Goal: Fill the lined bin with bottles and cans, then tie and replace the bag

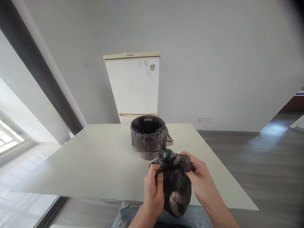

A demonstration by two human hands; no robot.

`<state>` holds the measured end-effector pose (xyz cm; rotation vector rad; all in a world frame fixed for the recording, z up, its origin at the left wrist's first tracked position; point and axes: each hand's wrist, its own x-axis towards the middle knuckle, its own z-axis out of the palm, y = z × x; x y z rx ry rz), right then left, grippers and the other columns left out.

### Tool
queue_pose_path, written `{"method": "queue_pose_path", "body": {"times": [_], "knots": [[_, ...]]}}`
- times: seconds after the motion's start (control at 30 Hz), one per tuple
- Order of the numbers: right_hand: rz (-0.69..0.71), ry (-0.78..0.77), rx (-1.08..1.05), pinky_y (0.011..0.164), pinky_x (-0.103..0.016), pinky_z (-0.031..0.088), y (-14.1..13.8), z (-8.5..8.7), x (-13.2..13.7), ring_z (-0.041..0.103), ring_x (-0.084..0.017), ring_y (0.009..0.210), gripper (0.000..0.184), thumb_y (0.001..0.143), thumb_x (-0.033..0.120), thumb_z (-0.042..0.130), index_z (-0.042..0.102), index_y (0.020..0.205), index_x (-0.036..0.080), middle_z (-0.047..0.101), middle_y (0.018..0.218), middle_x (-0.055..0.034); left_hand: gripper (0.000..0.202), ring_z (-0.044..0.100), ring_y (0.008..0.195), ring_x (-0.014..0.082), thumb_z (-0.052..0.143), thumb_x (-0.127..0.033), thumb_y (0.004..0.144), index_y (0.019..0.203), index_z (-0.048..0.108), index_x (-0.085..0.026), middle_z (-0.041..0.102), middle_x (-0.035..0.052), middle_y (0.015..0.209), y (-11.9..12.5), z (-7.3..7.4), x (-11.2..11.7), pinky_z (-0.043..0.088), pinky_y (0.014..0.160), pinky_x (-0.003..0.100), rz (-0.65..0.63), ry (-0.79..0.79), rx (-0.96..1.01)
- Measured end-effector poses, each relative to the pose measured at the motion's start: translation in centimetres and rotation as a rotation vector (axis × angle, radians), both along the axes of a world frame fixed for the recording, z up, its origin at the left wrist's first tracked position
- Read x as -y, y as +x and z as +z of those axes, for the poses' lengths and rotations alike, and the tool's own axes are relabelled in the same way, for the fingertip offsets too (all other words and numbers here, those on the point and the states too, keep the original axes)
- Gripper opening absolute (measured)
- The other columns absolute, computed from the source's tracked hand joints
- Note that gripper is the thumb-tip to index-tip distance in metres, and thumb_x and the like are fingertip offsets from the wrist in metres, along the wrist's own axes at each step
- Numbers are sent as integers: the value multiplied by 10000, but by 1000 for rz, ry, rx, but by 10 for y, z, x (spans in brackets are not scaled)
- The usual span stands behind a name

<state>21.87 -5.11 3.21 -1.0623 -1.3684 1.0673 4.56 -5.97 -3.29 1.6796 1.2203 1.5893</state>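
Left grip (153, 188), right grip (201, 175) on bag (176, 191): neck (173, 162) up, axis near-vertical.

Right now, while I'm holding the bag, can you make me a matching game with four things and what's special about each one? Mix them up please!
Things:
1. bag
2. bin
3. fridge
4. wall socket

Clues:
A. has a small brownish patch on its white door
B. sits low on the wall
C. is held by the left hand and the right hand
D. stands on the table with a dark liner over its rim

Right pairs: 1-C, 2-D, 3-A, 4-B
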Motion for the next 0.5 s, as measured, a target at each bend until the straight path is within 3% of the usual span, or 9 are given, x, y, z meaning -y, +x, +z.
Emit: {"method": "queue_pose_path", "body": {"times": [0.13,0.23,0.33,0.4,0.5], "knots": [[-116,4,-26,612,-273,367,7,-6,0,466,-163,698,249,943,453,679,635,866,220,545,768,5,305,596,744,203,488,-481,1053,1044,672,-238,657,58,838,-9,-8,10,488,664,306,-64,6,-65],[-74,4,-65,593,-267,343,11,-10,-3,439,-147,667,269,966,486,654,644,904,225,517,756,15,369,616,821,223,433,-480,1068,1040,695,-222,669,93,925,-11,0,14,510,705,325,-123,53,-1],[-61,4,-75,589,-264,356,8,-9,-7,465,-152,661,285,949,508,677,654,904,228,547,763,10,306,601,783,192,394,-321,1084,1002,672,-219,637,65,889,-5,18,5,494,715,304,-155,-6,5],[-72,13,-62,609,-267,387,4,-7,-10,501,-166,686,304,936,526,688,662,905,225,587,796,-5,192,623,874,196,482,-200,1024,1087,660,-233,650,67,997,3,26,-4,502,771,299,-126,-27,-39],[-90,25,-85,634,-266,411,-2,-3,-11,522,-171,713,307,936,529,691,661,903,226,600,821,-9,326,638,936,200,540,-74,909,1160,645,-254,664,63,1106,13,26,-14,508,788,295,-92,-46,-69]]}}
